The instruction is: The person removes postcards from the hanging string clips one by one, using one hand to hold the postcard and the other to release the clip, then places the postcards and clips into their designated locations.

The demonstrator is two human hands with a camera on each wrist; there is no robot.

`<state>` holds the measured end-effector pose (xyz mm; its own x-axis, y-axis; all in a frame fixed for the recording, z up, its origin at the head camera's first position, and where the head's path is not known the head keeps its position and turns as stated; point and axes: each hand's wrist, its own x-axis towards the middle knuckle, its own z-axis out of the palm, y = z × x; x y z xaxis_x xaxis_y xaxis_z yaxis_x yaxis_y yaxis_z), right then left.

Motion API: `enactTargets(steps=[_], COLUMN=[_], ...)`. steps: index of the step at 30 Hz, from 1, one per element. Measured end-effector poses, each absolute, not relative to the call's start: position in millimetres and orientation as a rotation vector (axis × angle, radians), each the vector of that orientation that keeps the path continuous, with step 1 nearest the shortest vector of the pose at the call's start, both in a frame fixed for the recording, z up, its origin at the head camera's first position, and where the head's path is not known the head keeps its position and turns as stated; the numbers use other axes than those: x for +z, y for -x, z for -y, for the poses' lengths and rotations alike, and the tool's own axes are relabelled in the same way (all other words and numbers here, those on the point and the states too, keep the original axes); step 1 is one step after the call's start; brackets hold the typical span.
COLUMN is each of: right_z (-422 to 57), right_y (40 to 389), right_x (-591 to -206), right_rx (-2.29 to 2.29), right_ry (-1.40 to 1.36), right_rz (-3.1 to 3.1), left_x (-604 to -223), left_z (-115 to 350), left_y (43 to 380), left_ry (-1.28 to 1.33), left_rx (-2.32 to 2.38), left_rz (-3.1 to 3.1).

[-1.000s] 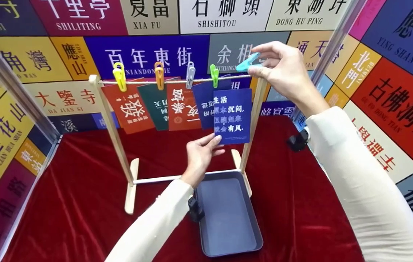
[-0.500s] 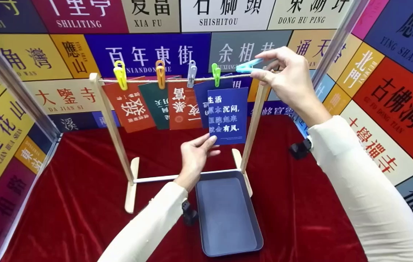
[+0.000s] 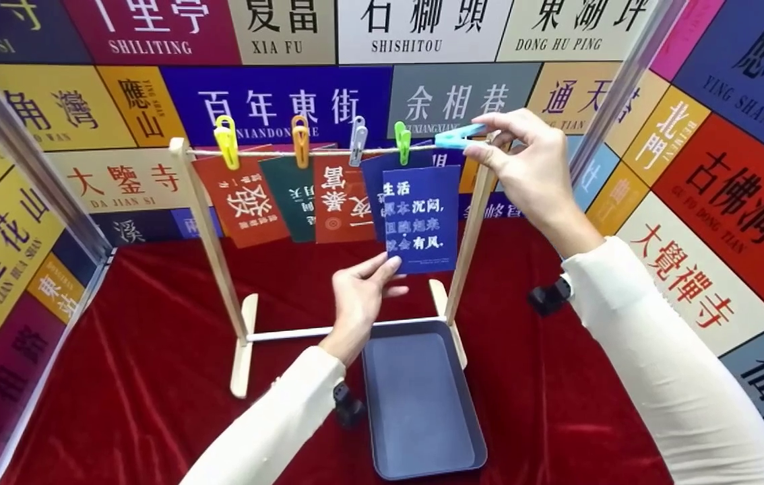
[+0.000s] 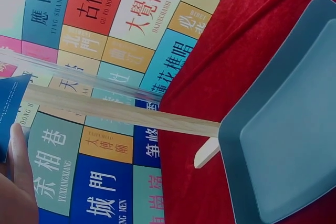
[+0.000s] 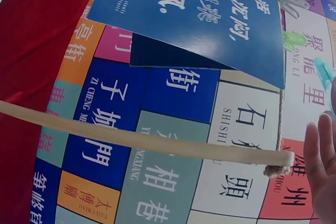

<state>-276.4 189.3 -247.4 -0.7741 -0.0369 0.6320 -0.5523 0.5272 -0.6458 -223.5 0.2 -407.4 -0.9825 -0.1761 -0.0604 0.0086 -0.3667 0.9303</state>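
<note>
A blue card (image 3: 420, 219) with white printed lettering is pinched at its lower left corner by my left hand (image 3: 358, 293). It hangs in front of the right part of the rope (image 3: 328, 152), its top edge a little below the rope. My right hand (image 3: 527, 162) pinches the handles of a light blue clothespin (image 3: 455, 137) between thumb and fingers, its tip pointing left, right at the rope. On the rope, a yellow clothespin (image 3: 226, 143), an orange one (image 3: 300, 141), a grey one (image 3: 357, 141) and a green one (image 3: 403, 143) hold cards.
The wooden rack (image 3: 210, 249) stands on a red cloth (image 3: 153, 397). A dark grey tray (image 3: 426, 404) lies in front of its right foot. Hanging are a red card (image 3: 244, 205), a dark green card (image 3: 291, 195) and others. Sign-printed panels (image 3: 274, 101) surround the table.
My left hand and the blue card have shifted slightly left and down. My right hand has lowered the light blue clothespin to the level of the rope.
</note>
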Motion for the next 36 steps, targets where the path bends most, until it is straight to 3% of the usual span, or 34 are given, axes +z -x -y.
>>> enactTargets(steps=[18,36], right_z=[-185,-175], right_y=[272,264], right_x=[-269,-289], right_rx=[1.22,1.341], right_ry=[-0.516,-0.516], right_rz=[2.165,2.096], left_x=[-418,-416], left_z=[25,18], left_y=[204,192], left_ry=[-0.297,-0.339], left_rx=[-2.449,-2.435], left_rz=[1.719,1.729])
